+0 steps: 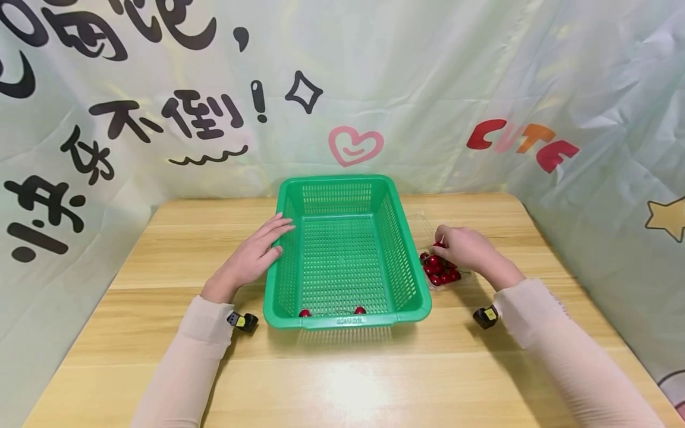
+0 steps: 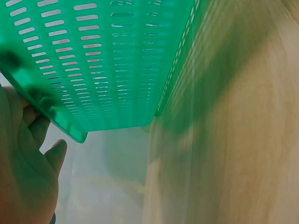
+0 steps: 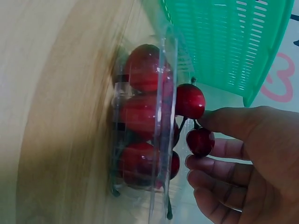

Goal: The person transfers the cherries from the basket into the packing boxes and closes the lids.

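My left hand rests on the left rim of a green plastic basket, fingers laid over the edge. The left wrist view shows that hand at the basket's slotted side. At the right, my right hand pinches a dark red cherry between thumb and fingers, just above a clear plastic box. Several cherries with stems fill the box, one cherry sitting at its top near my thumb. Inside the basket, two cherries lie along the near wall, partly hidden by the rim.
The box's clear lid lies folded back behind it, beside the basket. A light wooden table carries everything. Printed cloth walls stand at the back and both sides.
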Motion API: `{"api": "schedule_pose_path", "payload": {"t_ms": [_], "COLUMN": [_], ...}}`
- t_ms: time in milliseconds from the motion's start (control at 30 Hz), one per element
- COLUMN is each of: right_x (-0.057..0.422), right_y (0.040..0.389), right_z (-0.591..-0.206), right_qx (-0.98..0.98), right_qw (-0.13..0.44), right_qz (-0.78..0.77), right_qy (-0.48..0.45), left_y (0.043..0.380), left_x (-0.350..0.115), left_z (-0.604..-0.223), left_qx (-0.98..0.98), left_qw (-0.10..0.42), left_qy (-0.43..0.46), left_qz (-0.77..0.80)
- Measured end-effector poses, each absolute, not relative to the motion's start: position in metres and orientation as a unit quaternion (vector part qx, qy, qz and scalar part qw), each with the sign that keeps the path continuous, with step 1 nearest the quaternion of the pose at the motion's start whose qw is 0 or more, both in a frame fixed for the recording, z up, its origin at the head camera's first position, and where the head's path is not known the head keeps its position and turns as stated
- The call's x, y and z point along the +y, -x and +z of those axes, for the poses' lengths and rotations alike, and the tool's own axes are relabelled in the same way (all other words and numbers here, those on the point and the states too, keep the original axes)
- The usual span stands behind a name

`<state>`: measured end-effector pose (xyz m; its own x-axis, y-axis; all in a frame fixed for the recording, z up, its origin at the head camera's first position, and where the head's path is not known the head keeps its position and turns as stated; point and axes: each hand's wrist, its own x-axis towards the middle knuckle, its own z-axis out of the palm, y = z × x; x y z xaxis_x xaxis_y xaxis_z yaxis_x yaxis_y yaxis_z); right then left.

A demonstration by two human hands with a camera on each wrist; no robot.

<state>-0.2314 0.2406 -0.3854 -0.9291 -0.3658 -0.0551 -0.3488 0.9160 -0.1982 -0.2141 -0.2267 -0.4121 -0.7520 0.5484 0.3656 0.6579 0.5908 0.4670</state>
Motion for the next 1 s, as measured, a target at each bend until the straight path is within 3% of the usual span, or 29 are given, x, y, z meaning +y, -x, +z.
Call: {"api": "schedule_pose_path", "payload": {"t_ms": [667,1000], "right_x": [0.265,0.286], "right_y": [0.223,0.219], "right_z": [-0.384,-0.396], "right_qx": [0.979,0.979], "right_qw": [0.039,0.068], "right_qz": [-0.132,-0.152], "right_qy": [0.147,0.120], "left_y": [0.212,0.226], "left_x": [-0.231,-0.236], "left_z": [-0.405,-0.394], "left_qx": [-0.905,-0.919], "left_qw": [0.065,0.056], "left_qy": [0.317,0.318], "left_qz": [-0.277,-0.224]}}
